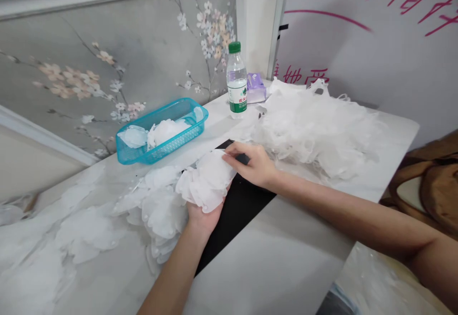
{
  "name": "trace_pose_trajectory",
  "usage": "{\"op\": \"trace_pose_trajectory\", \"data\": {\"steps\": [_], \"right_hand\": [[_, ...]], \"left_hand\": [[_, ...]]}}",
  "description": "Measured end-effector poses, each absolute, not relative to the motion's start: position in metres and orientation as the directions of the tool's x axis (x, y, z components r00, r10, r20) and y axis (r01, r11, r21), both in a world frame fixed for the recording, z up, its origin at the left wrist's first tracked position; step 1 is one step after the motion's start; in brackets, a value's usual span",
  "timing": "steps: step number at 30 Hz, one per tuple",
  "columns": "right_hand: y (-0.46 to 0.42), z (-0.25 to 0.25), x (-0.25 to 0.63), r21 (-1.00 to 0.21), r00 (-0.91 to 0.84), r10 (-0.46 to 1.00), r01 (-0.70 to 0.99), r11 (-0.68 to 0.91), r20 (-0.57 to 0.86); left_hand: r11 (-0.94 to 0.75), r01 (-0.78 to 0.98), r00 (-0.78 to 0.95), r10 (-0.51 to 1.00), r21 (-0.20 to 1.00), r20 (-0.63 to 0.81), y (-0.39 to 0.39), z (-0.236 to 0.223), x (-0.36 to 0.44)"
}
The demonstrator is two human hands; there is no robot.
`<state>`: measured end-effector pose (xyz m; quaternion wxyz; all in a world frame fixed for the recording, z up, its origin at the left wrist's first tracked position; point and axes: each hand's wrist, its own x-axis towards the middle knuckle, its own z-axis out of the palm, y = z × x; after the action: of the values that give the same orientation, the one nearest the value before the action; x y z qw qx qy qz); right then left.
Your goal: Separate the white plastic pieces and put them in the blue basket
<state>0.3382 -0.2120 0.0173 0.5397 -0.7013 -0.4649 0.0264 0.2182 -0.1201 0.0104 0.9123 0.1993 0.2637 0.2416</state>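
A loose bunch of thin white petal-shaped pieces (207,179) rests in my left hand (205,218), which is palm up beneath it; most of those fingers are hidden by the bunch. At the upper right edge of the bunch, my right hand (253,164) pinches a piece between thumb and forefinger. Both hands are above a black mat (238,212) on the white table. Just left of my left hand lies a heap of similar white pieces (162,212). A large pile of wispy white material (315,124) sits beyond my right hand.
Along the wall stands a blue plastic basket (161,150) with white pieces inside. A green-capped water bottle (237,86) and a purple tissue pack (256,88) are at the back. More white pieces (88,234) spread left. The table (400,133) has its right edge near a wooden chair (438,191).
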Motion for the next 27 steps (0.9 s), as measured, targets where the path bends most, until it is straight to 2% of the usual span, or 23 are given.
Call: {"op": "trace_pose_trajectory", "data": {"steps": [6,13,18,22,27], "right_hand": [[-0.209,0.02,0.344,-0.913,0.695,0.632,0.405,0.051,0.343],[-0.211,0.024,0.341,-0.943,0.628,0.72,0.313,0.112,0.294],[-0.212,0.021,0.345,-0.933,0.76,0.542,0.282,0.223,0.359],[-0.211,0.021,0.353,-0.953,0.869,0.411,0.188,0.237,0.274],[-0.208,0.017,0.363,-0.976,0.911,0.382,0.081,0.2,0.154]], "left_hand": [[0.815,-0.331,0.712,0.546,0.476,-0.441,-0.121,0.015,0.219],[0.818,-0.345,0.664,0.559,0.46,-0.496,-0.122,0.017,0.218],[0.84,-0.288,0.732,0.503,0.46,-0.459,-0.119,0.012,0.215],[0.855,-0.282,0.759,0.476,0.436,-0.444,-0.117,0.007,0.213],[0.85,-0.303,0.729,0.498,0.432,-0.469,-0.117,0.008,0.213]]}}
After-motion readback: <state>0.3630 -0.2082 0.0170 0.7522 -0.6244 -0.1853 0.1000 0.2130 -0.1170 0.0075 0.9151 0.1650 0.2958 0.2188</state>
